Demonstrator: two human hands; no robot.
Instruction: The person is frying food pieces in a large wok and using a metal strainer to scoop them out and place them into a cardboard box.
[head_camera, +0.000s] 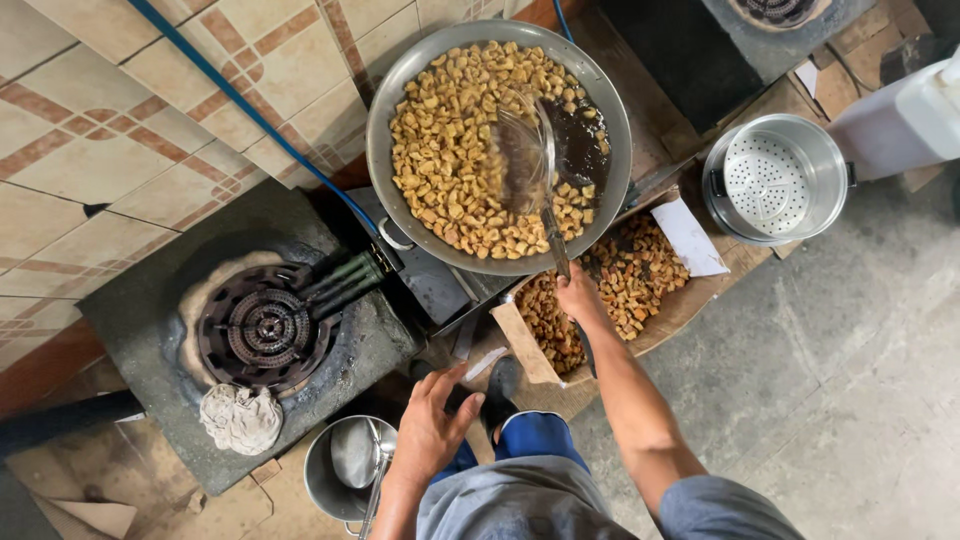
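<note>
Right hand (580, 297) clenched on the handle of a wire skimmer (524, 158), basket tilted inside the big wok (400, 80) at twelve o'clock, reaching the fried pieces (445, 150) from arm's length, off the oil. Left hand (430, 425) at seven o'clock, fingers (466, 412) released and spread, grasping nothing, hovering beside a small steel pot (322, 480); paper-lined tray (690, 300) of browned pieces just under the wok at five o'clock, close for draining.

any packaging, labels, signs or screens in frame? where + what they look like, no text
No signs, labels or screens show.
Cardboard box: below the wok, under the right hand; brown, flaps open, lined with white paper, full of golden-brown fried pieces.
Plastic jug: top right edge; white, boxy, partly cut off.
Cardboard scrap: bottom left on the floor; flat, tan.
Left hand: empty, above a metal pot.
</note>
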